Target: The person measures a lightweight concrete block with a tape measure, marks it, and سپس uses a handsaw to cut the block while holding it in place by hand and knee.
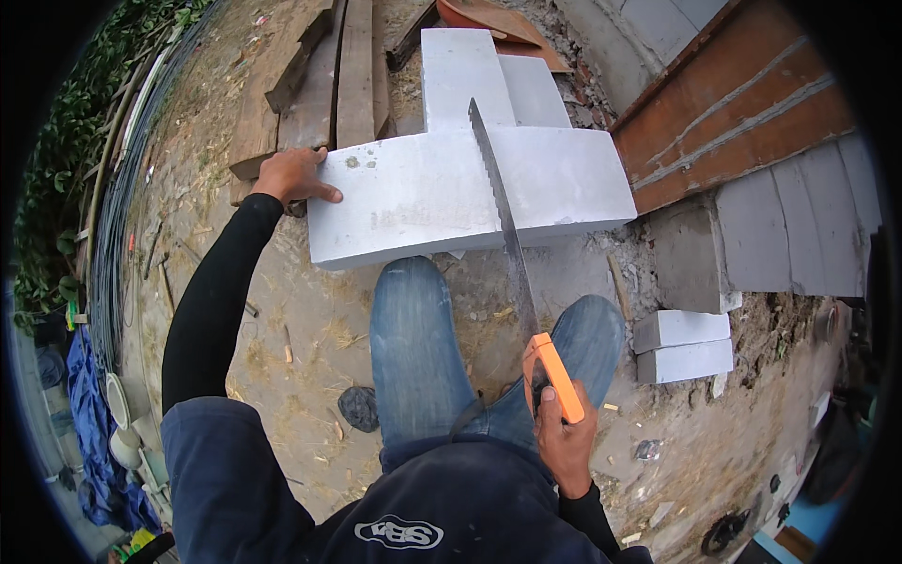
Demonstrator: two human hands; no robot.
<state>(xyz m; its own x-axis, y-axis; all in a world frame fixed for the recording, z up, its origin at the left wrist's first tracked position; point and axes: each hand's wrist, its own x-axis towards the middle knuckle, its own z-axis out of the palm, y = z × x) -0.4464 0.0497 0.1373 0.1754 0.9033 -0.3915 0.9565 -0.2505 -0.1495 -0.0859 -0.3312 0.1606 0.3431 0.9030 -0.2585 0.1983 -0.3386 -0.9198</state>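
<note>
A long white lightweight concrete block (404, 193) lies crosswise in front of my knees, on or against other white blocks. My left hand (293, 177) grips its left end, with the thumb over the top face and the fingers at the far edge. Wrapped round the orange handle of a hand saw (515, 258) is my right hand (566, 437), low and near my right thigh. The toothed blade slants up and away across the block, right of its middle. Whether the teeth sit in a cut, I cannot tell.
Beyond the block lie another white block (465, 75) and wooden planks (315, 117). An orange-brown panel (733, 113) leans against the block wall (799, 221) on the right. Two small block pieces (683, 346) rest below it. A black lump (358, 409) lies on the ground by my left leg.
</note>
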